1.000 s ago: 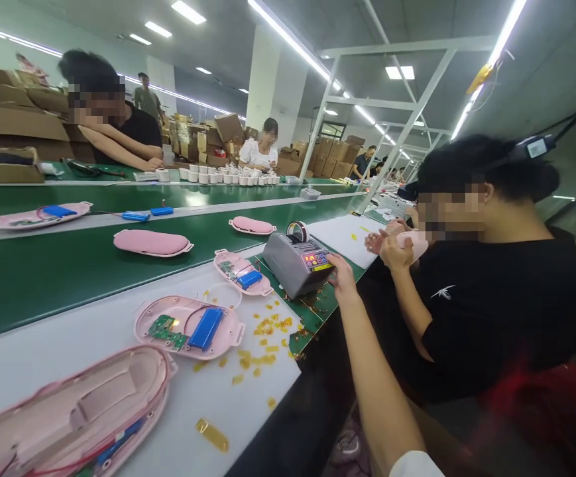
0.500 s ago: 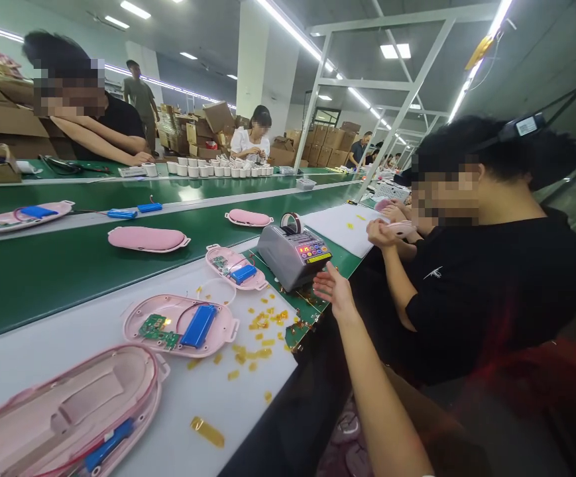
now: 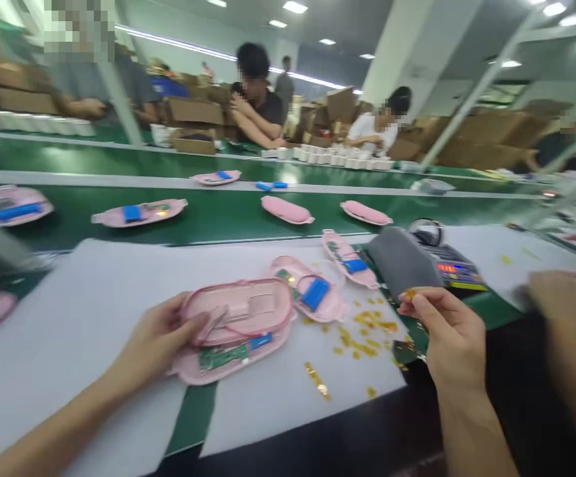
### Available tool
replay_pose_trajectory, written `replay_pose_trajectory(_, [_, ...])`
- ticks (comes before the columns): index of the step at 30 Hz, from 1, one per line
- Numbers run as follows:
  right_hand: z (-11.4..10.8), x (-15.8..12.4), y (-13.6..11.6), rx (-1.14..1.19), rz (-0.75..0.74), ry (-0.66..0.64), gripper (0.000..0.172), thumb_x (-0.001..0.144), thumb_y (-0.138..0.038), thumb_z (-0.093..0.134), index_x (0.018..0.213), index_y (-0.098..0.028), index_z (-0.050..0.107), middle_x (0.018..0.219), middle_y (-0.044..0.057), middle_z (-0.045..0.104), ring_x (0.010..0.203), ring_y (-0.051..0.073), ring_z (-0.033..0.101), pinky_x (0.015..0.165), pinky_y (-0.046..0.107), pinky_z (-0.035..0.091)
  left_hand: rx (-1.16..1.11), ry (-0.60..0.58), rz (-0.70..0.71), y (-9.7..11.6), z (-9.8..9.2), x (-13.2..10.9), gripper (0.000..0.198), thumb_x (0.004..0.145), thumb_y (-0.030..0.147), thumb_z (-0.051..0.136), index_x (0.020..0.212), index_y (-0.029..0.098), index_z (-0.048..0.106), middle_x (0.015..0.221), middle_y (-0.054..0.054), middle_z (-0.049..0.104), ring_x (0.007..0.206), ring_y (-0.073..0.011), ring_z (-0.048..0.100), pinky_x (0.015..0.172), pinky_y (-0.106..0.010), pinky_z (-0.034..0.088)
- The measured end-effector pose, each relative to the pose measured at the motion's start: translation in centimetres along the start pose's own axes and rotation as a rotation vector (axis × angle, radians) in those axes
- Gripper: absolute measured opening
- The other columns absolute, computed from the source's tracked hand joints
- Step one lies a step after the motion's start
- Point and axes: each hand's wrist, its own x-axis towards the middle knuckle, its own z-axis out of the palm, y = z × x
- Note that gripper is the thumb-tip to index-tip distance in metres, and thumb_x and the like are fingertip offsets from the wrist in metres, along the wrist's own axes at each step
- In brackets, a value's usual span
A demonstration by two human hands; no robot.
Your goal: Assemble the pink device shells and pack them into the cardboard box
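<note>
This is a factory assembly floor: long green conveyor belts (image 3: 232, 225) hold rows of pink plastic casings (image 3: 286, 209), workers (image 3: 374, 129) sit along the line, and cardboard cartons (image 3: 486, 142) stand stacked behind.

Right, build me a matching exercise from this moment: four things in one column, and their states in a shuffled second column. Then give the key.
Things:
1. Left hand
2. Right hand
3. Grey tape dispenser
4. Blue battery

States:
A. Showing red digits on its panel
B. Lying in an open pink casing
C. Holding a pink casing
D. Pinching a piece of amber tape

Pairs: 1-C, 2-D, 3-A, 4-B
</note>
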Motion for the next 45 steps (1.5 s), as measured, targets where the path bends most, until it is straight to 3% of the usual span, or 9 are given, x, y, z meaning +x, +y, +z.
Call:
replay_pose_trajectory(5, [12.2, -1.8, -7.0, -0.184, -0.560, -0.787, 0.013, 0.092, -0.024, 0.055, 0.082, -0.022, 0.064, 0.101, 0.006, 0.063, 0.096, 0.020, 0.059, 0.087, 0.035, 0.047, -0.308, -0.094, -0.017, -1.3, -0.6, 0.3, 0.048, 0.072, 0.047, 0.075, 0.105, 0.014, 0.061, 0.085, -0.006, 0.069, 0.077, -0.0226, 0.066, 0.066, -0.029, 0.053])
replay_pose_trajectory(8, [17.6, -2.6, -7.4, -0.334, -0.676, -1.018, 0.015, 0.093, -0.021, 0.052, 0.082, -0.021, 0.062, 0.111, 0.006, 0.061, 0.098, 0.019, 0.058, 0.084, 0.033, 0.047, -0.408, -0.119, 0.027, -1.7, -0.3, 0.6, 0.040, 0.074, 0.040, 0.072, 0.103, 0.015, 0.061, 0.083, -0.004, 0.069, 0.075, -0.0208, 0.066, 0.065, -0.028, 0.053])
replay_pose_trajectory(11, [19.6, -2.9, -6.5, -0.438, -0.735, -1.114, 0.014, 0.093, -0.020, 0.052, 0.081, -0.020, 0.060, 0.114, 0.006, 0.059, 0.099, 0.019, 0.057, 0.081, 0.032, 0.046, -0.422, -0.111, 0.091, -2.3, -0.3, 0.6, 0.031, 0.076, 0.036, 0.067, 0.099, 0.015, 0.062, 0.081, -0.003, 0.068, 0.074, -0.0195, 0.065, 0.062, -0.026, 0.052])
replay_pose_trajectory(25, [20.9, -4.3, -6.2, -0.652, -0.889, -0.967, 0.012, 0.087, -0.021, 0.058, 0.077, -0.021, 0.063, 0.100, 0.006, 0.066, 0.091, 0.022, 0.059, 0.072, 0.033, 0.046, -0.334, -0.031, 0.179, -2.9, -0.1, 0.3, 0.013, 0.077, 0.023, 0.055, 0.086, 0.014, 0.060, 0.072, -0.001, 0.059, 0.065, -0.0151, 0.057, 0.054, -0.023, 0.043])
replay_pose_trajectory(29, [21.4, -3.4, -7.5, -0.733, -0.589, -0.822, 0.020, 0.071, -0.034, 0.073, 0.078, -0.021, 0.059, 0.079, 0.003, 0.066, 0.069, 0.019, 0.059, 0.060, 0.030, 0.043, -0.330, -0.018, 0.136, -3.2, -0.2, -0.1, 0.012, 0.080, 0.026, 0.055, 0.086, 0.016, 0.056, 0.075, -0.001, 0.060, 0.066, -0.0161, 0.059, 0.056, -0.024, 0.045])
replay_pose_trajectory(33, [21.3, -1.5, -8.7, -0.647, -0.330, -1.019, 0.014, 0.072, -0.033, 0.070, 0.076, -0.021, 0.065, 0.074, 0.001, 0.068, 0.069, 0.017, 0.062, 0.063, 0.028, 0.044, -0.214, 0.047, 0.135, -3.1, -0.4, -0.4, 0.013, 0.082, 0.029, 0.055, 0.089, 0.018, 0.054, 0.081, 0.000, 0.063, 0.070, -0.0176, 0.060, 0.061, -0.027, 0.046])
replay_pose_trajectory(38, [21.1, -1.1, -8.8, -0.546, -0.371, -1.101, 0.002, 0.075, -0.023, 0.068, 0.074, -0.021, 0.069, 0.074, -0.001, 0.070, 0.071, 0.015, 0.062, 0.065, 0.026, 0.043, -0.193, -0.033, 0.257, -2.6, -0.8, -0.1, 0.029, 0.085, 0.038, 0.057, 0.105, 0.018, 0.062, 0.100, -0.004, 0.068, 0.091, -0.0218, 0.063, 0.079, -0.030, 0.049])
replay_pose_trajectory(41, [19.9, -1.6, -9.2, -0.516, -0.345, -1.092, 0.003, 0.075, -0.020, 0.068, 0.072, -0.022, 0.068, 0.072, -0.003, 0.069, 0.068, 0.014, 0.062, 0.061, 0.025, 0.042, -0.060, -0.098, 0.342, -2.5, -1.3, -0.3, 0.029, 0.091, 0.042, 0.052, 0.102, 0.016, 0.061, 0.091, -0.004, 0.067, 0.083, -0.0200, 0.062, 0.073, -0.028, 0.048])
replay_pose_trajectory(45, [16.1, -3.9, -10.1, -0.567, -0.638, -1.060, 0.010, 0.080, -0.016, 0.060, 0.072, -0.021, 0.062, 0.067, -0.001, 0.063, 0.059, 0.014, 0.055, 0.055, 0.026, 0.037, 0.201, -0.247, 0.492, -2.5, -2.2, -1.2, 0.023, 0.093, 0.029, 0.045, 0.109, 0.020, 0.060, 0.090, -0.003, 0.069, 0.077, -0.0178, 0.063, 0.071, -0.027, 0.048])
